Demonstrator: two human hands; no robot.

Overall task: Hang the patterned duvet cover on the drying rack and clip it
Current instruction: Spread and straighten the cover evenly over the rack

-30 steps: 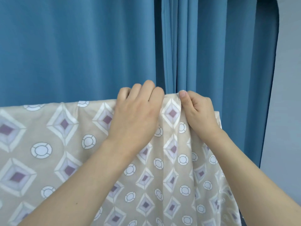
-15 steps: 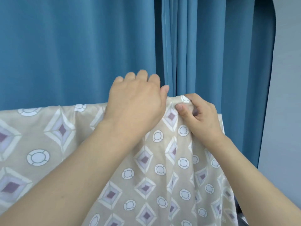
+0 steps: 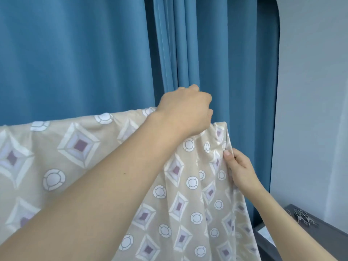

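The duvet cover (image 3: 105, 166), beige with purple-centred diamonds and white rings, hangs over a top edge that runs from the left side of the head view up to just right of centre; whatever carries it is hidden under the cloth. Its surface falls toward the camera in soft folds, gathered more tightly near its right edge.

The left hand (image 3: 185, 112) sits at the top right corner of the cover, knuckles up and fingers curled closed over the bunched fabric there, its forearm crossing the cloth from the lower left. The fingertips are hidden behind the hand, so exactly how the cloth is pinched cannot be told.

The right hand (image 3: 239, 170) is lower, at the right side edge of the cover, with the thumb pressed on the front of the fabric and the fingers wrapped behind, gripping that edge.

Behind everything hangs a blue curtain (image 3: 75, 53) in long pleats, with a pale wall (image 3: 310, 91) to its right. At the lower right stands a grey surface (image 3: 323, 234) with a small heap of metal clips (image 3: 303, 218) on it, apart from the cover.
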